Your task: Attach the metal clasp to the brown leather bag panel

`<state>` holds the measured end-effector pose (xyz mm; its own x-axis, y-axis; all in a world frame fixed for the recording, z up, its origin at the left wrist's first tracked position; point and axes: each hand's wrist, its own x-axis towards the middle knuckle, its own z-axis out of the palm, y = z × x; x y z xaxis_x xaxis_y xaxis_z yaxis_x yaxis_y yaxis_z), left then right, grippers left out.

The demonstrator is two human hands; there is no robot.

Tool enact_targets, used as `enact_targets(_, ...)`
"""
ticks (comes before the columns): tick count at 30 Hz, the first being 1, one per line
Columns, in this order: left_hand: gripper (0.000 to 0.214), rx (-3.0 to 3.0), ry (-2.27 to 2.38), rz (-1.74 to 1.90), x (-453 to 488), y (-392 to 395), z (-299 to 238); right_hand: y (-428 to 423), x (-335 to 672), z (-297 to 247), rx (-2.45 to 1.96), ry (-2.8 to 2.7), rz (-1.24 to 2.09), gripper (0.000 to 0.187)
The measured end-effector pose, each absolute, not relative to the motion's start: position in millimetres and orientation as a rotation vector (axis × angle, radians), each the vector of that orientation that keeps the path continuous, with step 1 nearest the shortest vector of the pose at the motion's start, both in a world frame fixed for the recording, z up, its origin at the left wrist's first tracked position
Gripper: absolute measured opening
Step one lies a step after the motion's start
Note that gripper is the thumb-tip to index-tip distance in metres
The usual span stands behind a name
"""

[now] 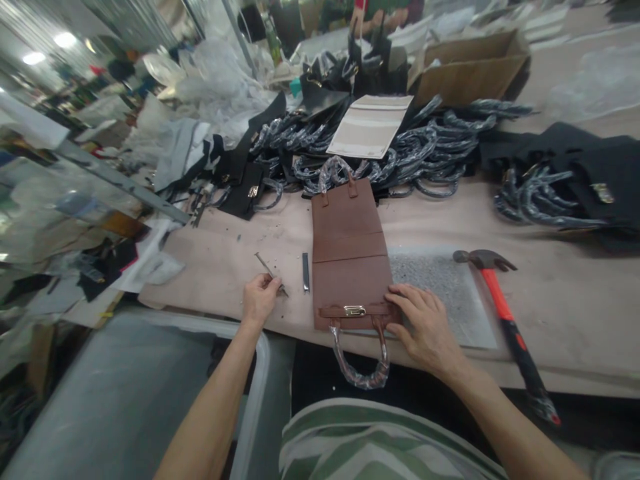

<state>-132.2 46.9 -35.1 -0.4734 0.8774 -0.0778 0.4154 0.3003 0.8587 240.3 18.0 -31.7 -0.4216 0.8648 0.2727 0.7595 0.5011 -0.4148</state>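
Observation:
Between the fingers of my left hand, which is closed, is a thin metal rod-like tool, slanting over the table. My right hand grips the lower right edge of a brown handbag, its fingertips by the strap and the thumb below. The bag lies flat and unfolded, with a metal clasp near its lower end. Plastic film wraps both handles, and the near handle hangs over the table's edge. A narrow dark metal strip lies between my left hand and the bag.
A claw hammer with a red and black handle lies at right, beside a grey speckled slab partly under the bag. Black bags with wrapped handles pile up behind, near a cardboard box. A plastic bin stands at lower left.

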Motion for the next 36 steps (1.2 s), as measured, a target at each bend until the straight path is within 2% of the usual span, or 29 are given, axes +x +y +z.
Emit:
enact_targets(5,0.024,1.239,2.119,1.045,-121.1,49.5,-26.6,21.4,243.2,-36.7,-1.282,-2.300,0.293,0.036)
enact_targets(11,0.020,1.474,2.392,0.607,-114.1,59.1,-17.7,24.6,244.6,-39.1,-1.251,-2.295,0.263,0.038)
enact_targets(16,0.021,1.515,2.434,0.428,-110.4,63.3,-17.4,26.4,245.6,-39.7,-1.244,-2.297,0.273,0.038)
enact_targets(26,0.020,1.521,2.373,0.556,-114.1,54.6,-20.7,24.9,245.8,-40.4,-1.281,-2.208,0.324,0.046)
enact_targets(36,0.023,1.475,2.282,0.606,-111.5,59.4,-21.3,19.8,243.5,-32.5,-1.361,-2.144,0.383,0.046)
